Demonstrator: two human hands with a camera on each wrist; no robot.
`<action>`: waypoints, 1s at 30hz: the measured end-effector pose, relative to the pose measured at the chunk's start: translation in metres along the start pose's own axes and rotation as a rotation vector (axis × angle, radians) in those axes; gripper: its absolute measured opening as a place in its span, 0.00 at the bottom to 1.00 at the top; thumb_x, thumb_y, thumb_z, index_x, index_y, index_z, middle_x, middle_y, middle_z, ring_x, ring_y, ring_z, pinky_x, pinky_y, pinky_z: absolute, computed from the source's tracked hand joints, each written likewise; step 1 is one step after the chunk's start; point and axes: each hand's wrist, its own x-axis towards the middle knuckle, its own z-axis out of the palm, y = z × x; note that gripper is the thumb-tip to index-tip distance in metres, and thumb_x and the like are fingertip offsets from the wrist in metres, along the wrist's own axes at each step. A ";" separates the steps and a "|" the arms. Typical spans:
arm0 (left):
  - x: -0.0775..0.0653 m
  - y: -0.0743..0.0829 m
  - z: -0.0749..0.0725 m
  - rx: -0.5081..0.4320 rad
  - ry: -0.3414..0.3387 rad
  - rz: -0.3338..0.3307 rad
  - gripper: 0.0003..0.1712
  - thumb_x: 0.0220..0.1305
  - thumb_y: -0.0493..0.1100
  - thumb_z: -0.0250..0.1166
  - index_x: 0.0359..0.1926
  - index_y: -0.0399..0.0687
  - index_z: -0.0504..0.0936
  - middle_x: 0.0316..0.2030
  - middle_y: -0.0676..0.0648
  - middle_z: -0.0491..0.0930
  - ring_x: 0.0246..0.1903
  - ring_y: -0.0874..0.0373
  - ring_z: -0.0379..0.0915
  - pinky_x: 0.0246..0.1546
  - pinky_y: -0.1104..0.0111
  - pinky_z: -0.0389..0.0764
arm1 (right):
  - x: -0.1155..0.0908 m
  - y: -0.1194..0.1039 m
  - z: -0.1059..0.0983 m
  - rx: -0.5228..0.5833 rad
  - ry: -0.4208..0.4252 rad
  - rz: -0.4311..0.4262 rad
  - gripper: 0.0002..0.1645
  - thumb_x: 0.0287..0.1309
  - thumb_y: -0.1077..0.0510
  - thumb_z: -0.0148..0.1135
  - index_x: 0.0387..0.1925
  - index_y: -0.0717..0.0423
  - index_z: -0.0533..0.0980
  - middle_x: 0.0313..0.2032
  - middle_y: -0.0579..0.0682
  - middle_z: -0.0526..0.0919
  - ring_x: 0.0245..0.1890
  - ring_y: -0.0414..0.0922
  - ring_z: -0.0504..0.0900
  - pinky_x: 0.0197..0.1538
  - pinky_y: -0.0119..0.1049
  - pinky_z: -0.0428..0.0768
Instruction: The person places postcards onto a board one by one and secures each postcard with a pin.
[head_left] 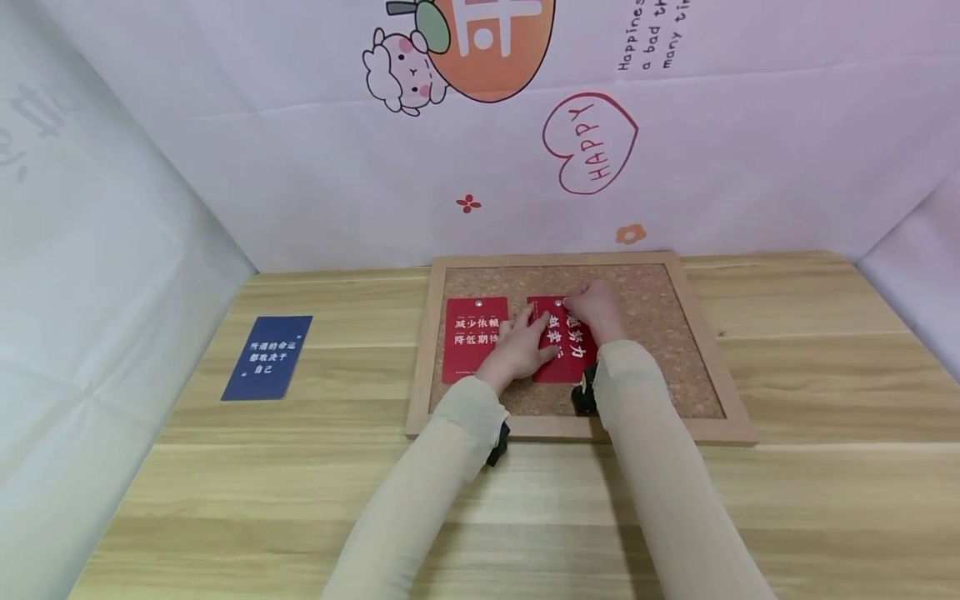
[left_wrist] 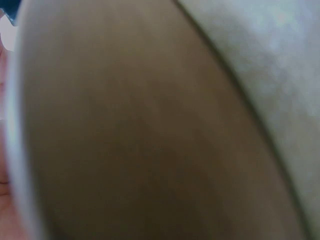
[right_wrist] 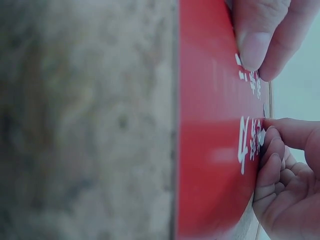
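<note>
Lengthwise pointing forward, red card (head_left: 565, 335), on corkboard (head_left: 686, 375).

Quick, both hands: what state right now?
Left hand: open, fingers spread on the rightmost red rectangular card with white lettering.
Right hand: fingers curled at that card's top; can't tell if holding anything.

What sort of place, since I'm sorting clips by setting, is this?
Probably a makeshift tabletop booth: creased white sheeting walls the back and sides of a wood-grain table bearing a framed corkboard.
</note>
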 end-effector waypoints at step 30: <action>-0.002 0.000 -0.001 0.021 0.004 -0.002 0.36 0.71 0.52 0.52 0.75 0.55 0.51 0.77 0.48 0.39 0.68 0.46 0.46 0.69 0.56 0.60 | 0.000 0.011 -0.010 0.187 -0.145 -0.045 0.20 0.71 0.55 0.43 0.51 0.67 0.70 0.31 0.46 0.74 0.31 0.38 0.72 0.37 0.25 0.73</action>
